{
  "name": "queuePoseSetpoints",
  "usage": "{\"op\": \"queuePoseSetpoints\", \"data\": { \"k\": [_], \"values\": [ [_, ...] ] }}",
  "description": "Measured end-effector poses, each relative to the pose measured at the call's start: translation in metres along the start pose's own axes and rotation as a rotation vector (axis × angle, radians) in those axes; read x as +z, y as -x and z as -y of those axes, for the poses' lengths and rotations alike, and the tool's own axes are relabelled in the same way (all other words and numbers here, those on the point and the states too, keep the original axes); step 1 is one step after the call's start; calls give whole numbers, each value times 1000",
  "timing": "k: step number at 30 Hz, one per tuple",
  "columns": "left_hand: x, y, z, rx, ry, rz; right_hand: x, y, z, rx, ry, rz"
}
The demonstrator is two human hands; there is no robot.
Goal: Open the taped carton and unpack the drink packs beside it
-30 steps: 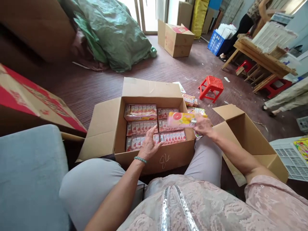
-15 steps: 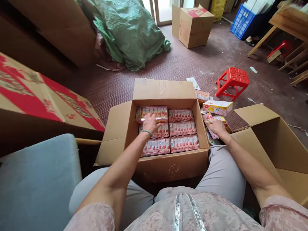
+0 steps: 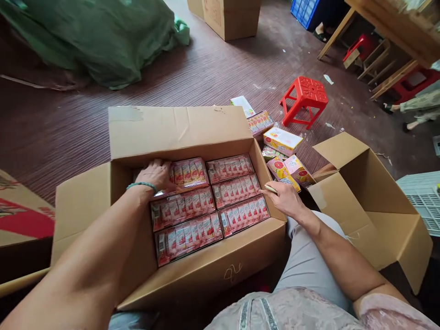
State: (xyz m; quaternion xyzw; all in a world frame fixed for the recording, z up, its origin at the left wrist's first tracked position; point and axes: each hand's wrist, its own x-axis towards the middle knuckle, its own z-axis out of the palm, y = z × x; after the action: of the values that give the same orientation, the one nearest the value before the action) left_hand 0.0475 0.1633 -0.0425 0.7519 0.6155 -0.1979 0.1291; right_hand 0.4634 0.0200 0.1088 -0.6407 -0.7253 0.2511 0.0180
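Observation:
An open cardboard box sits between my knees, filled with several shrink-wrapped packs of small red and pink cartons. My left hand, with a green bead bracelet on the wrist, reaches into the far left corner. Its fingers curl over the end of the back-left pack, which sits a little higher than the others. My right hand rests at the box's right wall with its fingers closed. A thin pale thing pokes out of it and I cannot make it out.
Loose yellow and pink cartons lie on the floor right of the box, near a red plastic stool. An empty open cardboard box stands at my right. A green sack, another box and a white crate lie around.
My left hand has slid from the near packs to the back-left pack. My right hand has put down the yellow and pink carton and come back to the box's right wall.

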Motion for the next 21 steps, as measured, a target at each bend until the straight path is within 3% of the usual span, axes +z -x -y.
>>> {"op": "queuePoseSetpoints", "data": {
  "k": [8,12,16,19,21],
  "values": [
    [-10,30,-13,-87,94,4,2,-4,23,30,21,49],
    [-10,64,-31,-24,-10,-114,4,-7,24,40,37,43],
    [26,96,-23,11,-29,-215,-1,-7,30,40,55,63],
    [57,101,6,46,55,-249,-5,-6,31,33,59,85],
    [66,96,20,22,132,-196,-7,-5,29,41,46,97]
  ]
}}
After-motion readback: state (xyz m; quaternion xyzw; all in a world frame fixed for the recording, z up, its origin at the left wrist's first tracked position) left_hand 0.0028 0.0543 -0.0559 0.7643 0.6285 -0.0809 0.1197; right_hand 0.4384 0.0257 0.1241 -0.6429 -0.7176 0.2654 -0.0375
